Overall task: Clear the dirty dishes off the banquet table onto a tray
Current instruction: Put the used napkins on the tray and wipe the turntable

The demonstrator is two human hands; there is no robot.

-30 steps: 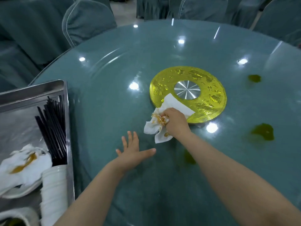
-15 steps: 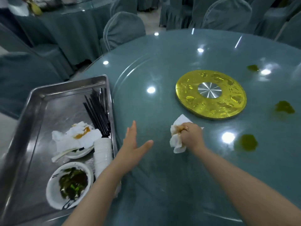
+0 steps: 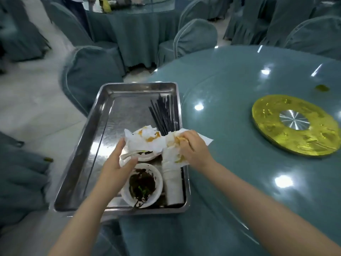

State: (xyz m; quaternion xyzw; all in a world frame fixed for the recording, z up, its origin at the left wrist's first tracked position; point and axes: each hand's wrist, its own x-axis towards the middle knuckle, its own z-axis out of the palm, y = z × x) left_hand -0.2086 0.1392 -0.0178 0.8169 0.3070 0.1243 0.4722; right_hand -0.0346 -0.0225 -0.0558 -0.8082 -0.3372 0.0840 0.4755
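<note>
A bowl of dark leftovers point(image 3: 142, 183) is seen at the near end of the steel tray point(image 3: 88, 150), stacked white cups point(image 3: 173, 183) beside it. Above the tray's middle, the left hand point(image 3: 118, 163) is held with fingers relaxed, gripping nothing. A stained napkin point(image 3: 173, 150) is gripped by the right hand point(image 3: 193, 148) over the tray's right rim. Black chopsticks point(image 3: 164, 113) lie farther in. Beyond the tray, a gold disc point(image 3: 295, 126) is noted on the glass worktop point(image 3: 230, 100).

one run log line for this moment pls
right hand: grips soiled napkin over tray | left hand: open above bowls | not released
</note>
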